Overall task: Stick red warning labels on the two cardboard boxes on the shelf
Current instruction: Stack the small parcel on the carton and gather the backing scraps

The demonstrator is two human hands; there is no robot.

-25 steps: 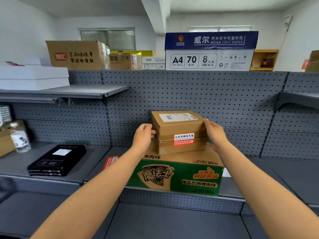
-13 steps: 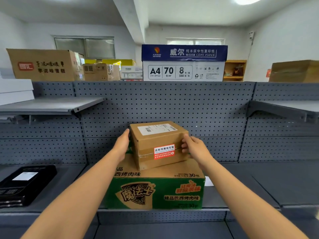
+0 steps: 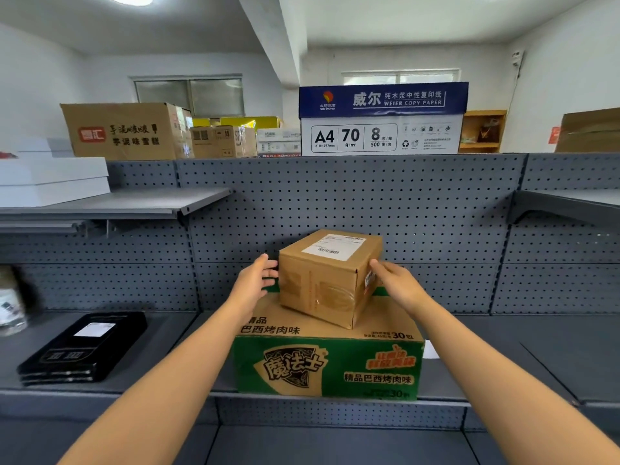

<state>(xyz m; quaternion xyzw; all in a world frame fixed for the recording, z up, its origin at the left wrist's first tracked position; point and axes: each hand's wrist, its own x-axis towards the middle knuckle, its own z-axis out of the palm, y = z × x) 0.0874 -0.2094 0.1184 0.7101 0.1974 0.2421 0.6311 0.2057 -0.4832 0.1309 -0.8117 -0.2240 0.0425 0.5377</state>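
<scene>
A small brown cardboard box with a white shipping slip on top sits turned at an angle on a larger green and brown carton on the grey shelf. The small box's red warning label now faces right, mostly seen edge-on. My left hand is at the box's left side with fingers nearly straight, fingertips at its edge. My right hand touches the right face by the label, fingers extended.
A black flat case lies on the shelf at the left, a plastic bottle beyond it. A pegboard back panel rises behind. An A4 paper carton and other boxes stand on top. A white slip lies right of the green carton.
The small box has been rotated so its labelled face swings to the right and a taped face comes forward. Both hands followed its sides. The view shifted.
</scene>
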